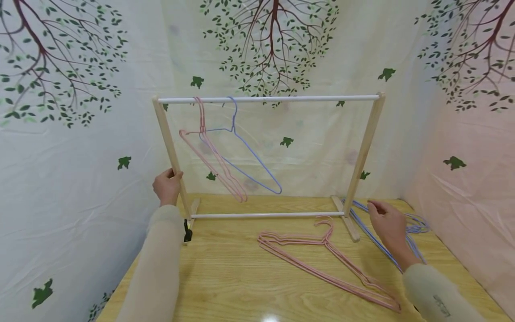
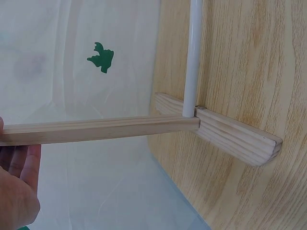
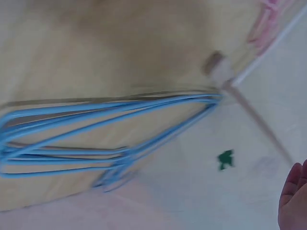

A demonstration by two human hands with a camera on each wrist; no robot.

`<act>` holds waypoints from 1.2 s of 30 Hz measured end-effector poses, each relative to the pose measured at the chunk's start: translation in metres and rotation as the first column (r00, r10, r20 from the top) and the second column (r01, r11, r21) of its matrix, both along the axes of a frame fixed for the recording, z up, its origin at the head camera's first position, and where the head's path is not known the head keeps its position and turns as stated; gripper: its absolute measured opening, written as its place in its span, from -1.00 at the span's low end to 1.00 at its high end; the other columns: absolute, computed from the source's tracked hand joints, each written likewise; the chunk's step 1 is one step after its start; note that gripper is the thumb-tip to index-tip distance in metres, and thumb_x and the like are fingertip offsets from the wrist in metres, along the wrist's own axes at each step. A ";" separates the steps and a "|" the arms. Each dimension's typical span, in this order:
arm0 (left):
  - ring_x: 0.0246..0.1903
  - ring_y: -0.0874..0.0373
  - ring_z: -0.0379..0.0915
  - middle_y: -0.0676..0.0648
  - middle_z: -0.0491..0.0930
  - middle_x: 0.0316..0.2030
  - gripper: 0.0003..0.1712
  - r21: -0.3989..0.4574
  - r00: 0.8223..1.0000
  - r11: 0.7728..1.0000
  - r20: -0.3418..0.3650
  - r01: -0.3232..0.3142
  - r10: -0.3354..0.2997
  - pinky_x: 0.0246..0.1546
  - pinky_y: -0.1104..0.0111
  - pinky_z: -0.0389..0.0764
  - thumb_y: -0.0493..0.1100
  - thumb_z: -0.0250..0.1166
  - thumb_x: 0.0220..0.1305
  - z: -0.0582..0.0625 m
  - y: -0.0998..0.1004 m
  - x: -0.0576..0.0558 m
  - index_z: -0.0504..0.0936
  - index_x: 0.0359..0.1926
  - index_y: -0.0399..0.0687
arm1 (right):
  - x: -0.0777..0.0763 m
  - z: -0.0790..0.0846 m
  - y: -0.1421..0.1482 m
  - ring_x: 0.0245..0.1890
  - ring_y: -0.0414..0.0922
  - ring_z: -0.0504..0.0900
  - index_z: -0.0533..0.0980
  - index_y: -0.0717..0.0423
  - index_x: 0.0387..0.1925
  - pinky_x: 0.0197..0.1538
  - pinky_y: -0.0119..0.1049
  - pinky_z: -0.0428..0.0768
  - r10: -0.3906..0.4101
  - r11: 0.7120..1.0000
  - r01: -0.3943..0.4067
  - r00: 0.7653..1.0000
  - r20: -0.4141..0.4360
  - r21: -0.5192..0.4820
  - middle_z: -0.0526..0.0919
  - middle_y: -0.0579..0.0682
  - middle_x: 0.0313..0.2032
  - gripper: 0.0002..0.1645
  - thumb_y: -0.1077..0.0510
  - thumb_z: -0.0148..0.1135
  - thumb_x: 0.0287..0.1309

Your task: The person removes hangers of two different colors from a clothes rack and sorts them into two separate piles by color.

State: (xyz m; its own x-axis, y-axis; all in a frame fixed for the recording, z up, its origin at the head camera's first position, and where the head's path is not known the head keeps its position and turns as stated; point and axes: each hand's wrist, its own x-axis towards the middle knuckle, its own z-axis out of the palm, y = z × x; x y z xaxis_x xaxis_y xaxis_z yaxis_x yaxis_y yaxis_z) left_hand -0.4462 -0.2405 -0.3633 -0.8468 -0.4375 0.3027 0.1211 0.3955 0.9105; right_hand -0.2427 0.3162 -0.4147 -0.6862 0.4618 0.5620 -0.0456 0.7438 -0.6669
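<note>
Two hands are working at either side of a wooden rack (image 1: 281,99), seen from where I am standing. Left hand (image 1: 166,185): its fingers are wrapping the left post (image 1: 166,138) partway up, thumb on the near side. Right hand (image 1: 389,221): its fingers are curling loosely, holding nothing, near the blue hangers (image 3: 57,109), which are lying in a bundle on the table (image 1: 225,268), outside the right post (image 1: 364,152).

Upper rail: pink hangers (image 1: 202,118) are hanging toward the left end; one blue hanger (image 1: 234,123) is hanging just right of their hooks. Table surface: more pink hangers, a nested stack (image 1: 325,240), are lying flat in front of the lower rail (image 1: 265,215). A small black object (image 1: 187,232) is sitting by the left foot.

Markings: dark lettering (image 1: 441,305) is showing on the right sleeve (image 1: 426,286), too small to read. The cloth backdrop (image 1: 314,170) is displaying printed trees and green shapes.
</note>
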 end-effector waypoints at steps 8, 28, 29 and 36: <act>0.03 -0.13 0.55 -0.22 0.66 0.03 -0.62 0.010 1.000 1.000 0.010 0.013 -0.013 0.17 0.13 0.45 -0.12 0.30 0.36 -0.001 -0.003 -0.004 0.68 0.11 -0.21 | -0.041 0.052 -0.071 -0.40 -0.43 0.54 0.73 0.19 -0.17 -0.37 -0.63 0.41 0.129 0.991 -0.130 0.979 -0.156 0.005 0.76 0.12 -0.28 -0.73 0.10 0.24 0.30; -0.10 -0.15 0.52 -0.31 0.63 -0.05 -0.60 0.065 0.999 0.998 -0.051 0.001 0.002 0.01 0.13 0.48 -0.11 0.23 0.38 -0.006 0.001 -0.010 0.62 0.08 -0.33 | -0.096 0.133 -0.209 -0.21 -0.05 0.68 0.69 0.10 0.01 -0.06 -0.11 0.57 0.378 0.925 -0.375 0.924 -0.054 0.070 0.74 0.02 -0.17 -0.63 -0.01 0.24 0.31; -0.11 -0.15 0.53 -0.30 0.63 -0.04 -0.60 0.072 0.999 0.997 -0.045 0.006 -0.002 0.00 0.13 0.49 -0.12 0.24 0.37 -0.005 0.002 -0.010 0.62 0.08 -0.33 | -0.097 0.134 -0.213 -0.21 -0.06 0.69 0.69 0.09 0.02 -0.07 -0.11 0.57 0.382 0.923 -0.379 0.923 -0.041 0.071 0.74 0.01 -0.17 -0.62 -0.02 0.24 0.31; -0.11 -0.13 0.56 -0.28 0.65 -0.05 -0.62 0.086 1.000 0.996 -0.029 -0.003 0.005 0.02 0.15 0.49 -0.14 0.30 0.32 -0.005 0.001 -0.014 0.64 0.06 -0.30 | -0.110 0.141 -0.235 -0.25 -0.10 0.72 0.69 0.06 0.01 -0.13 -0.15 0.60 0.392 0.918 -0.389 0.920 -0.027 0.081 0.76 -0.02 -0.22 -0.61 -0.04 0.26 0.26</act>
